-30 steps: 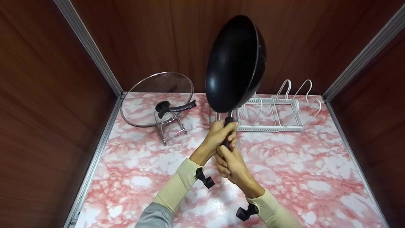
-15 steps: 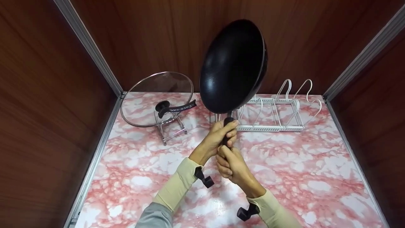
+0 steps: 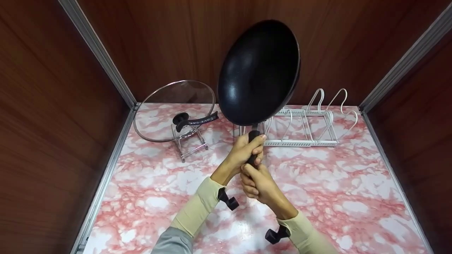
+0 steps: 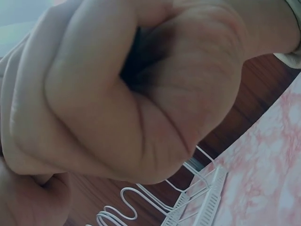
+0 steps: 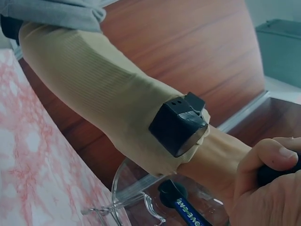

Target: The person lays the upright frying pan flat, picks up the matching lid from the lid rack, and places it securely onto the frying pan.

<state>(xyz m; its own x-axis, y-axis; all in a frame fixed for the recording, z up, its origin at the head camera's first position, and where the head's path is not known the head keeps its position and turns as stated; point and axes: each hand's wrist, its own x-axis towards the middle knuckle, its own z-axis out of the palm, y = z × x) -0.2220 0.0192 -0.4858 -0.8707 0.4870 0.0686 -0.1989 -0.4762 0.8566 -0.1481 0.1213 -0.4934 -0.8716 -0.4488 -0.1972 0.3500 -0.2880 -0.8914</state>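
A black wok (image 3: 259, 74) is held up above the table, tilted so its dark inside faces me. My left hand (image 3: 243, 151) grips the upper part of its black handle (image 3: 254, 135), near the pan. Just below, my right hand (image 3: 259, 183) is wrapped round the handle's lower end, against the left hand. Curled fingers fill much of the left wrist view and hide the handle there. In the right wrist view, the sleeved left arm (image 5: 94, 89) crosses the frame, with gripping fingers at the lower right.
A glass lid (image 3: 159, 98) with a black handle leans on a small metal stand (image 3: 193, 151) at left. Behind the hands and to the right stands a white wire rack (image 3: 300, 143), partly covered by the wok. Wooden panels (image 3: 169, 42) enclose the pink marbled table (image 3: 335, 197).
The wok has turned about its handle, so more of its inside faces me and less of its outer side shows. Both hands keep their grip in nearly the same place.
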